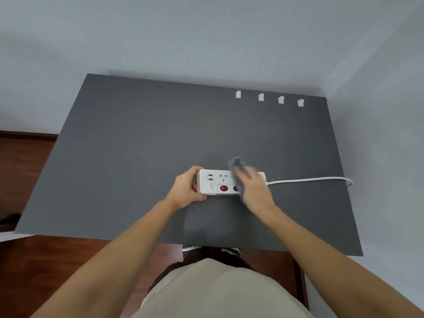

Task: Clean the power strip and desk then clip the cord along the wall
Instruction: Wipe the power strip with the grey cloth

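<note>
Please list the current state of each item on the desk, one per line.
power strip: flat on desk, steadied at its end by left hand
cloth: held in right hand, on the strip
cord: loose across desk, unclipped
four clips: near the back edge, empty
desk: crumbs around strip

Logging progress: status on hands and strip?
Left hand steadies power strip. Right hand wipes it with grey cloth. Crumbs on desk; cord unclipped.

White strip (215, 181) with red switch (224, 188), white cord (309, 179), grey cloth (238, 165), dark grey tabletop (137, 157), white clips (261, 97).
</note>
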Demonstrator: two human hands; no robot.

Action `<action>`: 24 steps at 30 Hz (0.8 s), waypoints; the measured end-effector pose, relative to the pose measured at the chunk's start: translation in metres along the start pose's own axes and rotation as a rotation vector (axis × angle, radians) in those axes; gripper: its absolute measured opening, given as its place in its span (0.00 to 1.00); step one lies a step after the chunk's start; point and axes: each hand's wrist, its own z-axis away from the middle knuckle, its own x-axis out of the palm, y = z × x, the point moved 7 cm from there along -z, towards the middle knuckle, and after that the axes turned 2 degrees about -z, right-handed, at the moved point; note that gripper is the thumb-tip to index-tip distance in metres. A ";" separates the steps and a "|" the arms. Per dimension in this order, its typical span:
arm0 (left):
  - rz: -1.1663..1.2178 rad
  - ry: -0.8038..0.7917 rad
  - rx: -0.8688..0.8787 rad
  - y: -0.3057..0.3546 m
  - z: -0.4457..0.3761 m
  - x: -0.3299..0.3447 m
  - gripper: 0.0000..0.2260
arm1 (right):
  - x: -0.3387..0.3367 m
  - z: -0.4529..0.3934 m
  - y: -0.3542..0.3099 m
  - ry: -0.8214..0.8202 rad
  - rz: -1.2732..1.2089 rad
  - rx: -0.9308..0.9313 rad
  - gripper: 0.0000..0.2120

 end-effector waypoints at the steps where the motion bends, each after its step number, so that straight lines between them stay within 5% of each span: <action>1: -0.012 0.001 0.015 0.000 0.001 0.001 0.27 | -0.013 -0.004 0.028 0.048 -0.047 0.241 0.28; 3: -0.050 0.012 0.064 0.003 0.001 0.003 0.24 | -0.031 -0.002 0.039 0.123 -0.099 0.382 0.24; 8: -0.121 0.080 0.163 0.016 -0.006 -0.002 0.21 | -0.008 0.041 -0.035 -0.117 -0.105 -0.295 0.23; 10: -0.134 0.091 0.187 0.020 -0.008 -0.001 0.21 | -0.007 0.043 -0.003 -0.058 -0.067 -0.130 0.24; 13: -0.150 0.100 0.200 0.026 -0.013 0.000 0.21 | -0.032 0.045 0.038 0.223 -0.259 0.425 0.21; 14: -0.159 0.099 0.205 0.028 -0.015 0.001 0.21 | -0.040 0.043 0.028 0.294 -0.269 0.434 0.19; 17: -0.189 0.090 0.235 0.032 -0.017 0.006 0.21 | -0.035 0.029 -0.036 0.219 -0.202 -0.028 0.19; 19: -0.206 0.105 0.251 0.033 -0.017 0.006 0.21 | -0.023 0.027 -0.041 0.083 -0.188 -0.157 0.21; 21: -0.205 0.133 0.257 0.032 -0.016 0.003 0.22 | -0.035 0.024 -0.003 0.163 -0.157 0.042 0.20; 24: -0.240 0.137 0.272 0.033 -0.016 0.002 0.21 | -0.055 0.041 0.064 0.357 -0.276 0.655 0.16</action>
